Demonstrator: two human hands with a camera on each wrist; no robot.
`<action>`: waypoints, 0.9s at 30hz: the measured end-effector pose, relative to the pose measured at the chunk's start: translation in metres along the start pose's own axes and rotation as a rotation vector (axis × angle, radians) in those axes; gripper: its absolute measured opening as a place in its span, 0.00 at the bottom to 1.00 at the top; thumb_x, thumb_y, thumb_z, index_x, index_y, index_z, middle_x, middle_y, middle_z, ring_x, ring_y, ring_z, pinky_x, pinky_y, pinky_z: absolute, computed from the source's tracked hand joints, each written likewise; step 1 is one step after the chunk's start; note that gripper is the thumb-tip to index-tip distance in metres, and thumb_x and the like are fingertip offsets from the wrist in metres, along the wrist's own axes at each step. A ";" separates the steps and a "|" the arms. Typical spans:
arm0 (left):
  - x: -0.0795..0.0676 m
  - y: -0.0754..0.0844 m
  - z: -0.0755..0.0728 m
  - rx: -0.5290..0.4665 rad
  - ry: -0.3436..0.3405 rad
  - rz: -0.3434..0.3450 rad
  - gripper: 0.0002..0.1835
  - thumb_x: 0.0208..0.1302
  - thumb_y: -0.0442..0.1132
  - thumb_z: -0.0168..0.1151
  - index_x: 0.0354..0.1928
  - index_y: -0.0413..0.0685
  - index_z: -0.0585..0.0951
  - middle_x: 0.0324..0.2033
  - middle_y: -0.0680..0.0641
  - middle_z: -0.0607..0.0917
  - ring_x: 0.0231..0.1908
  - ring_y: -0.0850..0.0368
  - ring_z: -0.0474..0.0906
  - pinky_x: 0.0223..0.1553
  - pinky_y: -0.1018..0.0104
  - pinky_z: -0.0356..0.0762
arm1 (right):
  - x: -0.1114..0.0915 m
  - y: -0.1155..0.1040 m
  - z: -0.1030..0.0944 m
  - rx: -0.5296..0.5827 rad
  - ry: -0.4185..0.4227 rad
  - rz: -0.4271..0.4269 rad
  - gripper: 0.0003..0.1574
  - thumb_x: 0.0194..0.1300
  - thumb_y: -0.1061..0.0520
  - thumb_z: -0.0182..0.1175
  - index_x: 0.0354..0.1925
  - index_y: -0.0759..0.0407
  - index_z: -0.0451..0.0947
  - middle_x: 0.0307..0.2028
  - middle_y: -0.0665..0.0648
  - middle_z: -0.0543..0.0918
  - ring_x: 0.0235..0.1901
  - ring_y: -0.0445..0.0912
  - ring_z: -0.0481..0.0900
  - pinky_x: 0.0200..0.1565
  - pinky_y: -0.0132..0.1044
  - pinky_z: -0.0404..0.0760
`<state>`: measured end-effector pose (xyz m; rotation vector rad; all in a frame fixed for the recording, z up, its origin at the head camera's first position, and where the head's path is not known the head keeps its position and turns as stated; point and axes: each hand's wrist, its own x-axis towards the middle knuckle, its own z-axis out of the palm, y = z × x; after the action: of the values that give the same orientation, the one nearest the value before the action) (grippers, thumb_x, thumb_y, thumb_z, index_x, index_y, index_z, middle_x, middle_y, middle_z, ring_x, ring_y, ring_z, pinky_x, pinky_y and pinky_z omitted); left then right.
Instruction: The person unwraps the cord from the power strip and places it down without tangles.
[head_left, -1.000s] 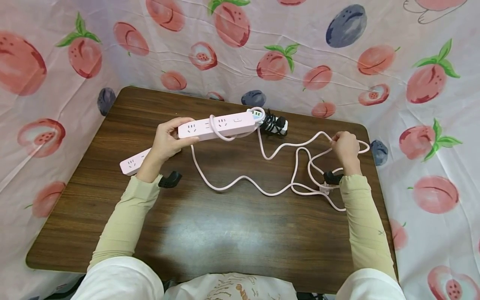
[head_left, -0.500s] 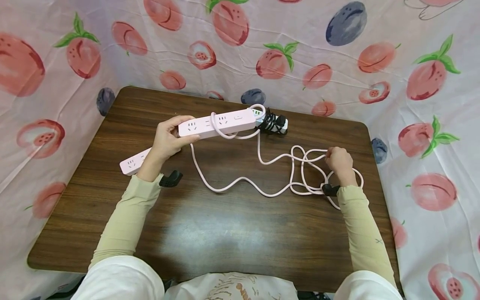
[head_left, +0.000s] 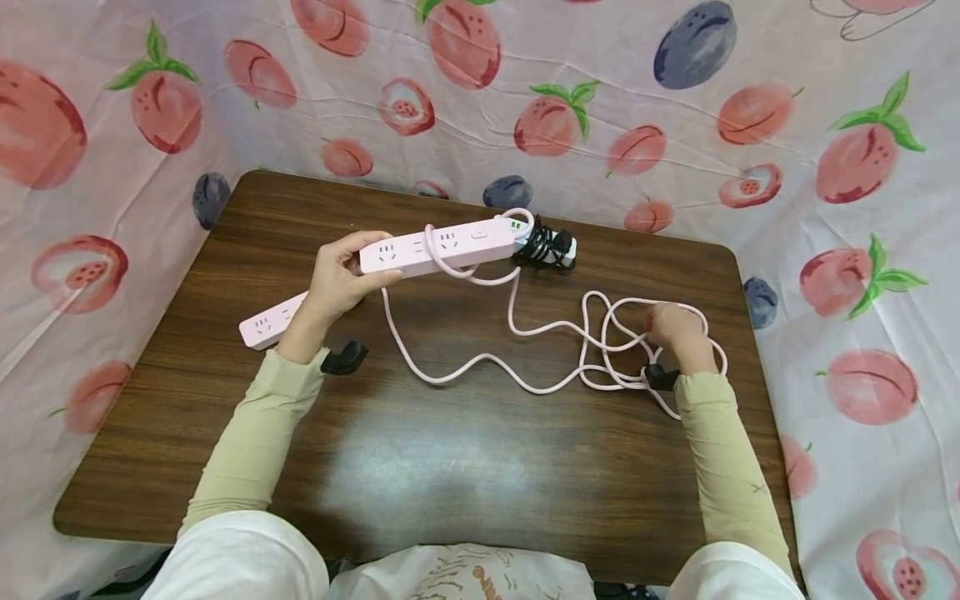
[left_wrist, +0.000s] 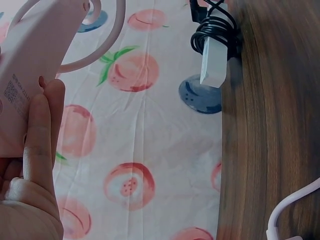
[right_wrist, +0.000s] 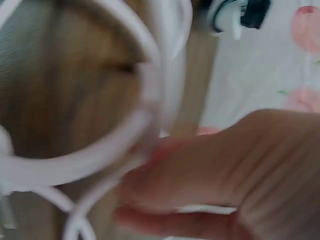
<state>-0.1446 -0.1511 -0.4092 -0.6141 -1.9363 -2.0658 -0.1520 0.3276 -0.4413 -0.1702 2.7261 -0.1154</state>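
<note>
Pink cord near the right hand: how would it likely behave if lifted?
The pink cord would probably flex easily yet keep some curve, since it lies in wavy bends. Lifting it near the right hand would likely drag neighbouring stretches, as several cross there. The loop around the held power strip might slide, since it hangs slack.

Pwr strip [head_left: 480,240] is moulded in hard-looking plast., smooth, semi-matt. 2nd strip [head_left: 262,328] is made of similar-looking plast. Pink cord [head_left: 487,356] is sheathed in smooth, matt, rubbery-looking plast.; in the rt wrist view its surf. is blurred. Tabletop [head_left: 465,450] is faced in dk wood grain, smooth, w/ glossy sheen reflected nr the front. Backdrop [head_left: 480,117] is formed of thin printed cloth, creased, low sheen. Sleeves [head_left: 251,433] are cut from matt, wrinkled fabric. Black cable [left_wrist: 214,33] is coated in smooth plast., slightly shiny.
</note>
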 end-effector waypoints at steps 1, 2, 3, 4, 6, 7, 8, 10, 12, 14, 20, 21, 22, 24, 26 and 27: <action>0.000 0.000 0.000 0.000 0.000 0.001 0.23 0.36 0.09 0.63 0.42 0.16 0.74 0.33 0.53 0.83 0.28 0.66 0.75 0.26 0.79 0.74 | -0.002 -0.003 -0.003 -0.008 -0.018 -0.003 0.05 0.51 0.61 0.61 0.29 0.62 0.78 0.28 0.61 0.81 0.31 0.55 0.78 0.32 0.51 0.76; 0.000 0.000 0.001 0.001 0.000 0.001 0.23 0.36 0.09 0.63 0.42 0.16 0.74 0.33 0.54 0.83 0.28 0.66 0.75 0.26 0.79 0.74 | -0.003 -0.007 -0.007 -0.016 -0.030 -0.003 0.05 0.52 0.61 0.61 0.30 0.63 0.78 0.30 0.62 0.81 0.32 0.56 0.78 0.33 0.51 0.76; 0.000 0.000 0.001 0.001 0.000 0.000 0.23 0.36 0.09 0.63 0.42 0.16 0.74 0.33 0.54 0.83 0.28 0.66 0.75 0.26 0.79 0.74 | -0.005 -0.011 -0.011 -0.017 -0.034 -0.003 0.06 0.53 0.61 0.60 0.32 0.63 0.78 0.31 0.63 0.81 0.33 0.57 0.79 0.34 0.52 0.77; 0.000 0.001 0.001 0.002 0.001 -0.002 0.23 0.36 0.09 0.62 0.42 0.16 0.73 0.33 0.55 0.83 0.28 0.67 0.75 0.26 0.79 0.74 | -0.006 -0.016 -0.014 -0.016 -0.023 -0.007 0.08 0.54 0.60 0.60 0.33 0.64 0.78 0.33 0.65 0.81 0.34 0.58 0.79 0.35 0.53 0.77; 0.000 0.001 0.002 0.006 0.003 -0.004 0.24 0.36 0.09 0.62 0.42 0.16 0.73 0.33 0.56 0.83 0.28 0.67 0.75 0.26 0.79 0.74 | -0.007 -0.028 -0.020 0.007 0.039 -0.037 0.10 0.55 0.61 0.58 0.35 0.65 0.78 0.34 0.66 0.81 0.34 0.60 0.79 0.35 0.55 0.77; 0.000 0.002 0.002 0.008 0.005 -0.004 0.24 0.36 0.08 0.62 0.42 0.16 0.73 0.33 0.56 0.83 0.28 0.67 0.75 0.26 0.79 0.74 | -0.006 -0.035 -0.022 0.026 0.081 -0.068 0.10 0.56 0.60 0.58 0.36 0.66 0.78 0.33 0.66 0.81 0.33 0.60 0.79 0.35 0.55 0.76; 0.000 0.002 0.002 0.006 0.006 -0.005 0.24 0.36 0.09 0.62 0.42 0.16 0.73 0.33 0.56 0.83 0.28 0.67 0.75 0.27 0.79 0.74 | -0.005 -0.042 -0.023 0.055 0.126 -0.108 0.11 0.57 0.60 0.58 0.38 0.66 0.77 0.33 0.65 0.81 0.33 0.60 0.79 0.35 0.55 0.76; 0.000 0.003 0.002 0.004 0.006 -0.007 0.24 0.36 0.09 0.63 0.42 0.16 0.74 0.33 0.55 0.83 0.28 0.66 0.75 0.27 0.79 0.74 | 0.000 -0.058 -0.023 0.142 0.210 -0.206 0.13 0.58 0.60 0.60 0.41 0.67 0.77 0.31 0.64 0.81 0.33 0.59 0.79 0.36 0.54 0.75; -0.001 0.002 0.002 0.004 0.003 -0.008 0.23 0.36 0.10 0.63 0.42 0.17 0.74 0.33 0.55 0.83 0.28 0.66 0.75 0.26 0.79 0.74 | 0.007 -0.074 -0.020 0.255 0.274 -0.329 0.15 0.59 0.62 0.60 0.45 0.68 0.77 0.33 0.64 0.82 0.34 0.57 0.79 0.38 0.52 0.76; -0.001 0.002 0.002 0.000 -0.003 -0.008 0.23 0.37 0.10 0.63 0.42 0.17 0.74 0.33 0.54 0.83 0.28 0.66 0.75 0.26 0.79 0.74 | 0.016 -0.091 -0.015 0.392 0.322 -0.436 0.20 0.60 0.63 0.61 0.51 0.69 0.75 0.39 0.66 0.81 0.39 0.57 0.79 0.44 0.50 0.75; -0.001 0.003 0.004 0.008 -0.019 -0.004 0.23 0.37 0.09 0.63 0.42 0.17 0.74 0.33 0.55 0.83 0.28 0.66 0.75 0.27 0.79 0.74 | 0.035 -0.130 -0.004 0.625 0.408 -0.692 0.30 0.62 0.65 0.61 0.61 0.68 0.67 0.56 0.67 0.73 0.56 0.57 0.70 0.59 0.45 0.67; -0.001 0.003 0.004 0.011 -0.020 -0.005 0.23 0.37 0.09 0.64 0.42 0.17 0.74 0.33 0.55 0.83 0.28 0.66 0.75 0.27 0.78 0.74 | 0.037 -0.133 -0.003 0.635 0.412 -0.725 0.29 0.61 0.64 0.61 0.60 0.68 0.68 0.57 0.66 0.73 0.57 0.56 0.69 0.60 0.44 0.66; -0.001 0.003 0.003 0.015 -0.020 -0.004 0.23 0.37 0.09 0.64 0.42 0.17 0.74 0.33 0.55 0.83 0.28 0.66 0.75 0.27 0.79 0.74 | 0.038 -0.137 -0.003 0.644 0.417 -0.754 0.29 0.60 0.64 0.62 0.59 0.68 0.69 0.57 0.65 0.74 0.58 0.55 0.69 0.61 0.42 0.65; -0.001 0.004 0.003 0.018 -0.017 -0.003 0.23 0.36 0.09 0.64 0.42 0.17 0.74 0.33 0.55 0.83 0.28 0.66 0.75 0.27 0.79 0.74 | 0.039 -0.141 -0.002 0.664 0.428 -0.806 0.27 0.58 0.65 0.64 0.56 0.68 0.72 0.55 0.64 0.76 0.58 0.53 0.70 0.61 0.40 0.65; -0.001 0.004 0.002 0.016 -0.013 -0.005 0.23 0.36 0.09 0.63 0.41 0.17 0.74 0.33 0.55 0.83 0.29 0.66 0.75 0.28 0.79 0.74 | 0.039 -0.144 -0.001 0.688 0.442 -0.849 0.24 0.56 0.68 0.65 0.53 0.69 0.75 0.52 0.64 0.78 0.56 0.54 0.72 0.59 0.39 0.66; -0.001 0.003 0.002 0.015 -0.010 -0.007 0.23 0.36 0.09 0.63 0.41 0.17 0.74 0.33 0.55 0.83 0.29 0.66 0.75 0.28 0.79 0.74 | 0.039 -0.146 -0.001 0.704 0.453 -0.868 0.23 0.55 0.69 0.65 0.51 0.69 0.76 0.51 0.64 0.79 0.54 0.55 0.73 0.58 0.39 0.67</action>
<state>-0.1417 -0.1497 -0.4068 -0.6170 -1.9597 -2.0544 -0.1732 0.1782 -0.4407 -1.2014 2.6036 -1.4586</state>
